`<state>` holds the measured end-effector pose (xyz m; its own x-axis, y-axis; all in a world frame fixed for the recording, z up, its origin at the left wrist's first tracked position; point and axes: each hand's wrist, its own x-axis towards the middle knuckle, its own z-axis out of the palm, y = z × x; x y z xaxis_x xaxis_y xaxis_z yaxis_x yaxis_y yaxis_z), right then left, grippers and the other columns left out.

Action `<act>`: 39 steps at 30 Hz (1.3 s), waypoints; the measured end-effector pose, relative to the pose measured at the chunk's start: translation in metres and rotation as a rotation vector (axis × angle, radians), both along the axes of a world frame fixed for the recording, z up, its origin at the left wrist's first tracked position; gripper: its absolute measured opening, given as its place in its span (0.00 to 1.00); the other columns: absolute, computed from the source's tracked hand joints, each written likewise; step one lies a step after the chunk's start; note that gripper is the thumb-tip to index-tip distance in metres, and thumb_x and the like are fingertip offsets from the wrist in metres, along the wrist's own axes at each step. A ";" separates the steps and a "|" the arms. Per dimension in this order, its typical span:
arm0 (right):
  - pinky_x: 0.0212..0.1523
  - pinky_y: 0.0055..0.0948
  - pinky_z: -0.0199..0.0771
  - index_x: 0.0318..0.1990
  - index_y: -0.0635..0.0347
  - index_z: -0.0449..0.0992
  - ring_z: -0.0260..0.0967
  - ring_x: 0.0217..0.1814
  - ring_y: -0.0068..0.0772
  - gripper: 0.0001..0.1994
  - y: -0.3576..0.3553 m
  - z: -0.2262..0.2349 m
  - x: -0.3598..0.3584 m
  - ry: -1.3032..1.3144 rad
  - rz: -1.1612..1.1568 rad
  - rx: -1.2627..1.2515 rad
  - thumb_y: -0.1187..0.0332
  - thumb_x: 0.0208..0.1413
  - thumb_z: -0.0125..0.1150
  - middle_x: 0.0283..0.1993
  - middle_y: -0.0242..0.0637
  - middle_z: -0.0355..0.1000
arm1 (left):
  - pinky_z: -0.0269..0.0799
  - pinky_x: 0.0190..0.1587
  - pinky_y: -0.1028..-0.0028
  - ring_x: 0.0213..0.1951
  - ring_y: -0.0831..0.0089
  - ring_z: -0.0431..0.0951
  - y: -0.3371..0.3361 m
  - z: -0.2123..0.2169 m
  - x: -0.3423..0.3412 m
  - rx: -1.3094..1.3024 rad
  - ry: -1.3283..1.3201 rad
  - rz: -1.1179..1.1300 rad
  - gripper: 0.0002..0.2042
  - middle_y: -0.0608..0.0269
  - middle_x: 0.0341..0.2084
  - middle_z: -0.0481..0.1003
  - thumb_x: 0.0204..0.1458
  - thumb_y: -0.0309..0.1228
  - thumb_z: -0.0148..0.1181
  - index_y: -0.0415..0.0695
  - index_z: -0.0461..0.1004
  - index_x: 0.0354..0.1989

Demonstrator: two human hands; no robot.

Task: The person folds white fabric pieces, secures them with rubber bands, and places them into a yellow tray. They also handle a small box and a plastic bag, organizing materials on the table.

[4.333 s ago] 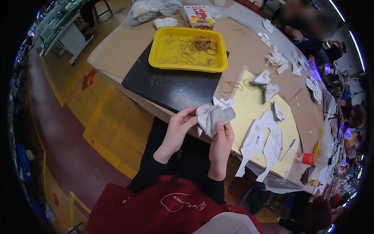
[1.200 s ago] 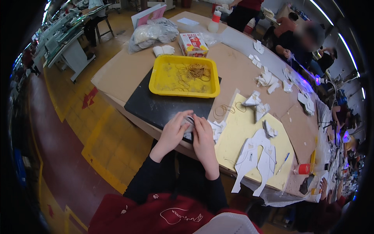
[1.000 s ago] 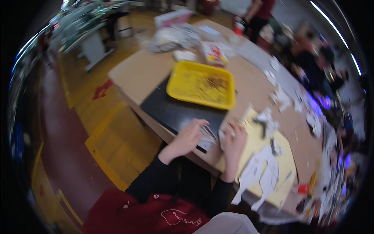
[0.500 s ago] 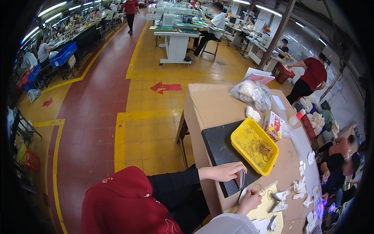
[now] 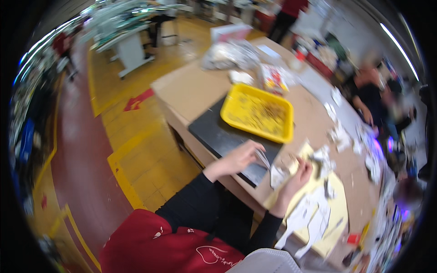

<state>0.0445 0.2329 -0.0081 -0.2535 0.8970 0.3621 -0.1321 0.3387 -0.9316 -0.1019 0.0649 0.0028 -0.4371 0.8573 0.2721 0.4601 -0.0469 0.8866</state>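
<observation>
Looks to be a thin stack of pale cut pieces [image 5: 262, 159] clamped in the fingers of the left hand [image 5: 240, 158], black board [image 5: 210, 126] beneath them, probably light, stiffish, prone to sliding apart, so best pinched across both faces, right hand [image 5: 298, 178] nearby, fingers too blurred to call together or apart.

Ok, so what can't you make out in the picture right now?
All in the head view:
Layer count in the white stack: blurred, partly covered by the left hand.
Whether the right hand pinches anything: motion blur.
Single rubber bands in the yellow tray: blurred together.
The rest of the red garment: cut off by the lower edge.
</observation>
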 end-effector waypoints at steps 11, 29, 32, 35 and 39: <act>0.36 0.21 0.67 0.58 0.67 0.68 0.70 0.43 0.23 0.19 -0.025 0.019 0.001 0.092 0.328 -0.208 0.71 0.62 0.56 0.55 0.49 0.72 | 0.68 0.54 0.66 0.50 0.58 0.74 0.001 0.011 0.009 -0.098 0.071 0.014 0.26 0.53 0.52 0.69 0.57 0.26 0.55 0.45 0.56 0.64; 0.45 0.42 0.54 0.54 0.55 0.74 0.70 0.50 0.35 0.18 -0.067 0.010 -0.007 -0.573 0.183 0.634 0.64 0.56 0.60 0.52 0.38 0.70 | 0.69 0.51 0.63 0.48 0.51 0.74 -0.004 0.002 0.006 -0.044 -0.007 0.083 0.23 0.48 0.43 0.75 0.54 0.23 0.54 0.45 0.62 0.60; 0.43 0.43 0.56 0.48 0.54 0.75 0.71 0.44 0.36 0.14 -0.057 -0.009 -0.002 -0.630 0.219 0.587 0.64 0.55 0.60 0.44 0.36 0.71 | 0.71 0.48 0.73 0.45 0.71 0.77 0.007 0.005 0.007 -0.031 -0.201 -0.009 0.18 0.57 0.41 0.75 0.53 0.18 0.55 0.41 0.67 0.54; 0.43 0.46 0.58 0.42 0.55 0.75 0.69 0.43 0.37 0.10 -0.058 -0.012 -0.008 -0.557 0.206 0.653 0.64 0.54 0.60 0.40 0.35 0.70 | 0.69 0.53 0.75 0.48 0.74 0.74 0.005 0.000 -0.003 0.019 -0.199 -0.024 0.14 0.59 0.43 0.75 0.51 0.16 0.58 0.37 0.71 0.47; 0.42 0.47 0.60 0.43 0.56 0.73 0.66 0.48 0.38 0.11 -0.061 -0.011 -0.010 -0.554 0.147 0.732 0.64 0.55 0.58 0.41 0.35 0.68 | 0.66 0.57 0.72 0.53 0.68 0.72 -0.001 0.005 0.000 -0.021 -0.161 -0.037 0.33 0.51 0.55 0.71 0.53 0.14 0.52 0.42 0.55 0.70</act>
